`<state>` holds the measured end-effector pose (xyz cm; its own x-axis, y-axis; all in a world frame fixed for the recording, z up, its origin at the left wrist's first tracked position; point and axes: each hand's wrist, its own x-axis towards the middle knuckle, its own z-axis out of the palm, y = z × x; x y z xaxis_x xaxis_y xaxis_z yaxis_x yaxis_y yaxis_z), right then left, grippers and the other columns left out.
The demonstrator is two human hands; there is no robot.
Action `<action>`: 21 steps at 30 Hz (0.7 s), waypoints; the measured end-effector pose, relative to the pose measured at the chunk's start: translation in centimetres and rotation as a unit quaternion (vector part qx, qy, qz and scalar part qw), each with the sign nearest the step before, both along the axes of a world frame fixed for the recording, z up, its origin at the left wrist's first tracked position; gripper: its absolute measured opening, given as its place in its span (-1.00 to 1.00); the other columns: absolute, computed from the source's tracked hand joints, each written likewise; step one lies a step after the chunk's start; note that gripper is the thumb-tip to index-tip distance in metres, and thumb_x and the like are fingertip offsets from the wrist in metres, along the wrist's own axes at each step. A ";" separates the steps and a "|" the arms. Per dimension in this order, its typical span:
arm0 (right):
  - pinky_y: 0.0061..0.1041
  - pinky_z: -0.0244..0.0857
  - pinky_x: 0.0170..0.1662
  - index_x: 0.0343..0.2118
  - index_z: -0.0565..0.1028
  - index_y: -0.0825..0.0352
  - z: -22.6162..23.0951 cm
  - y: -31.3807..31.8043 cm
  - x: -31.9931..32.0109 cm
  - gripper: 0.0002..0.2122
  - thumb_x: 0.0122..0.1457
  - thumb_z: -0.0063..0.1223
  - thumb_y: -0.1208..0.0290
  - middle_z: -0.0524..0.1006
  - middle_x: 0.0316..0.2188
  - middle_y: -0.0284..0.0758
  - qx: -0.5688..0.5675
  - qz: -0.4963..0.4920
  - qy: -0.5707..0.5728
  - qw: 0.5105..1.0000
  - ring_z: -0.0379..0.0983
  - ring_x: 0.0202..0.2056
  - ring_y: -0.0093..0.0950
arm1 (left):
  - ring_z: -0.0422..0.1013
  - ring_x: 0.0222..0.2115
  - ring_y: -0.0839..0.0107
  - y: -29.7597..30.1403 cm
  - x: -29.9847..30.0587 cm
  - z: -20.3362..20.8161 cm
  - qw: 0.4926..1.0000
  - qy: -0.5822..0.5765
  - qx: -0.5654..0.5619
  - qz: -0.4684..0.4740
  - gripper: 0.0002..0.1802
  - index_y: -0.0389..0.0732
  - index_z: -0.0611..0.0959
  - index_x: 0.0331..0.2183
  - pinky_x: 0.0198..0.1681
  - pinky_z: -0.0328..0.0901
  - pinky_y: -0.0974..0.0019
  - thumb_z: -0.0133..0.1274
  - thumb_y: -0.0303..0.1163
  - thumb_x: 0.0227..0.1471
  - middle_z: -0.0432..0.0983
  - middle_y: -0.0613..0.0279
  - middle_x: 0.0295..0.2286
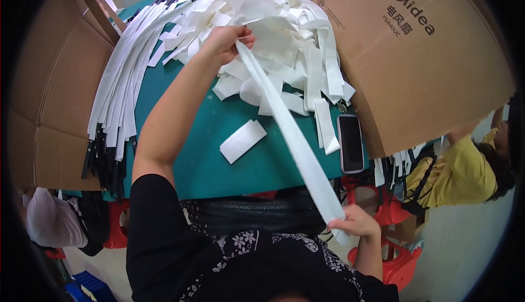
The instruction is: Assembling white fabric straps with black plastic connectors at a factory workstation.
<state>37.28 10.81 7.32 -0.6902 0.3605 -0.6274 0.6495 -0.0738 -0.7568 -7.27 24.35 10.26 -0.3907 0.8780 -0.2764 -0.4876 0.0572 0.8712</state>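
Hands well apart. Left hand pinches the far end of a long white strip; right hand grips its near end. Strip runs slantwise, taut, over the green table and past its near edge. Below the left forearm's right side: folded white piece. Beyond: heaped white strips. Right: dark-screened phone, face up, beside a cardboard box bearing dark printing: round-marked logo, character line, smaller code. Left: black-ended white strips.
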 end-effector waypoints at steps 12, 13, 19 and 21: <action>-0.69 0.22 -0.39 -0.28 0.39 0.45 -1.5 3.1 -3.2 -0.79 0.05 -0.02 0.43 0.44 -0.45 -0.44 -0.056 -0.161 0.140 0.975 0.32 -0.46 -0.71 | 0.13 -0.72 0.53 5.4 -20.0 0.8 0.869 -0.247 0.421 -0.078 -0.68 -0.26 0.42 -0.42 -0.65 0.12 0.48 -0.27 -0.20 0.08 0.19 0.37 -0.69; -0.68 0.21 -0.39 -0.31 0.39 0.43 -2.0 3.1 -2.9 -0.79 0.04 -0.02 0.41 0.44 -0.46 -0.45 -0.070 -0.167 0.140 0.974 0.32 -0.46 -0.71 | 0.20 -0.63 0.46 5.3 -20.5 0.7 0.839 -0.277 0.464 -0.062 -0.63 -0.21 0.45 -0.45 -0.56 0.19 0.47 -0.29 -0.13 0.10 0.23 0.31 -0.65; -0.67 0.21 -0.43 -0.35 0.45 0.42 -5.0 1.9 -7.5 -0.82 0.03 0.03 0.41 0.47 -0.54 -0.42 0.069 -0.202 0.091 0.973 0.32 -0.49 -0.72 | 0.30 -0.15 0.11 6.7 -31.2 -9.2 0.757 0.446 -0.253 0.406 -0.32 -0.35 0.48 -0.26 -0.09 0.19 0.21 -0.06 0.15 -0.12 0.36 -0.09 -0.18; -0.66 0.20 -0.48 -0.44 0.47 0.41 -3.9 2.0 -9.1 -0.83 0.00 0.07 0.38 0.46 -0.63 -0.38 0.108 -0.223 0.064 0.967 0.31 -0.56 -0.70 | 0.32 -0.19 0.08 4.6 -24.1 -6.7 0.730 0.460 -0.222 0.454 -0.40 -0.34 0.45 -0.23 -0.14 0.22 0.20 -0.03 0.03 -0.11 0.38 -0.09 -0.19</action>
